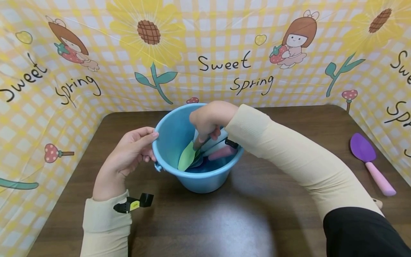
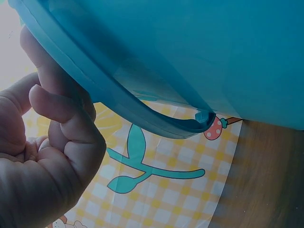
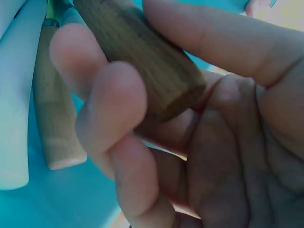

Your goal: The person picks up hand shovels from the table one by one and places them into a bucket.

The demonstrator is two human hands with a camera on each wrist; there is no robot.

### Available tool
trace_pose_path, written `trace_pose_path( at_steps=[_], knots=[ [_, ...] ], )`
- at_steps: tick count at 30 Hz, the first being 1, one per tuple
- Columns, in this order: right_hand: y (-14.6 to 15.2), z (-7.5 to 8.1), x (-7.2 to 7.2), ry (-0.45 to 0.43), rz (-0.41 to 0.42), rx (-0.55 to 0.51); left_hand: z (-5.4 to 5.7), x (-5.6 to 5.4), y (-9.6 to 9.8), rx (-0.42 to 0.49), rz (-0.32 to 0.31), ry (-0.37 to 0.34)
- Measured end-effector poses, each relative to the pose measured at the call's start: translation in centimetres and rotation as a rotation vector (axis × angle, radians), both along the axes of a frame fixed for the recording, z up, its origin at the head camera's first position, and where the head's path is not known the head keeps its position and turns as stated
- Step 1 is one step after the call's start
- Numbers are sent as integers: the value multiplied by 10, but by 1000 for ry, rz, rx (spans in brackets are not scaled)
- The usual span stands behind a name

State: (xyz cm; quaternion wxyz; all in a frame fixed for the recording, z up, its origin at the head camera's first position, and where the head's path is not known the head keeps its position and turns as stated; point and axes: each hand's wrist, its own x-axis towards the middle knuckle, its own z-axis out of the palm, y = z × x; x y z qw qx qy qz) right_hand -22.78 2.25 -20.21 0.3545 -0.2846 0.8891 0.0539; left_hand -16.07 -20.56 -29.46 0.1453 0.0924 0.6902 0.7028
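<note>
A light blue bucket (image 1: 205,184) stands on the table with several utensils in it. My left hand (image 1: 136,146) grips its left rim, thumb on top and fingers curled under the outside, as the left wrist view also shows around the rim (image 2: 71,66). Reaching down into the bucket, my right hand (image 1: 208,121) holds a brown wooden handle (image 3: 147,61) between thumb and fingers; the head of that utensil is hidden. Beside it in the bucket lie a green utensil head (image 1: 187,157), a pink handle (image 1: 222,152), a lighter wooden handle (image 3: 57,104) and a pale handle (image 3: 14,114).
On the right of the brown table (image 1: 128,214) lies a spatula with a purple head and pink handle (image 1: 380,178). A small beige end of something (image 1: 377,203) shows past my right sleeve. A yellow checked cloth (image 1: 212,28) stands behind and along both sides.
</note>
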Motion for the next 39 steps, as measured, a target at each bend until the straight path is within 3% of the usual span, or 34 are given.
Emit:
trace_pose_path(
  at_steps=[15,24,31,35,39],
  knots=[
    [25,24,-3,12,-4,-161,-2,1,-1,1,2,0],
    [65,42,-3,98,-25,-314,0,0,0,1,-5,5],
    [115,47,12,171,-118,-468,0,0,0,2,-10,1],
    [151,38,23,211,-186,-539,0,-1,0,4,-12,1],
    [184,24,28,219,-316,-578,0,0,0,-4,-3,2]
  ],
)
